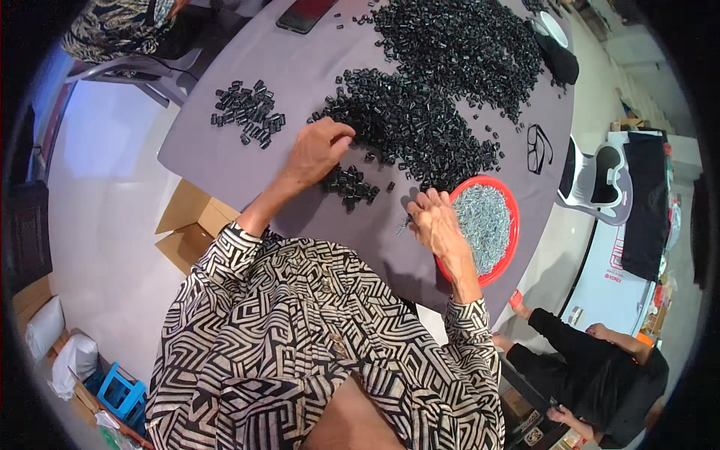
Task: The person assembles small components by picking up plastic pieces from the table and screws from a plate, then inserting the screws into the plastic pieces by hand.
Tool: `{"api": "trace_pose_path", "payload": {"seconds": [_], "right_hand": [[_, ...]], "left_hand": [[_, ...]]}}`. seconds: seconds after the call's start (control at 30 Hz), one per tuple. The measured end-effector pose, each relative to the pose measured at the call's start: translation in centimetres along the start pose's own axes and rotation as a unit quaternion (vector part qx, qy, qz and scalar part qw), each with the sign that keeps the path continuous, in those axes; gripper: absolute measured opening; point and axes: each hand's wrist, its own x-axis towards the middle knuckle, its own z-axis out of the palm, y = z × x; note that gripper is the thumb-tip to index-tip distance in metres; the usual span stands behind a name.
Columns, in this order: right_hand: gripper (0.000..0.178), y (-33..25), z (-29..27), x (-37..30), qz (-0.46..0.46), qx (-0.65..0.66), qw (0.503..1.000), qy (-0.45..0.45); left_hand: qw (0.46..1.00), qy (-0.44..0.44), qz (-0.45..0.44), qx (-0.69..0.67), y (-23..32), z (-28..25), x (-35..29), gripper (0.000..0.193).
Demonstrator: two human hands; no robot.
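Observation:
My left hand is closed, fingertips pressed together at the edge of a big heap of small black plastic pieces. Whatever it pinches is too small to make out. Beside the red basin, my right hand has its fingers curled down near the table, and what they grip is hidden. A few thin silver metal pins show at its left side. Many more silver pins fill the basin. Between my hands lies a small cluster of black pieces.
A separate pile of black pieces lies on the left of the grey tablecloth. Farther off are a phone and another large black heap. Eyeglasses rest at the right. An open cardboard box and a person in black are nearby.

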Motion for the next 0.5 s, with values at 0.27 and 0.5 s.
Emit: {"api": "trace_pose_path", "payload": {"seconds": [0.27,0.5], "right_hand": [[0.011,0.9,0.8,0.9,-0.029,-0.001,0.999,0.016],[0.012,1.2,0.8,1.0,-0.014,0.044,0.997,0.054]], "left_hand": [[0.673,-0.111,-0.353,-0.64,3.0,-1.2,0.4,0.022],[0.596,-0.12,-0.347,-0.714,2.6,-0.2,-0.2,0.019]]}}
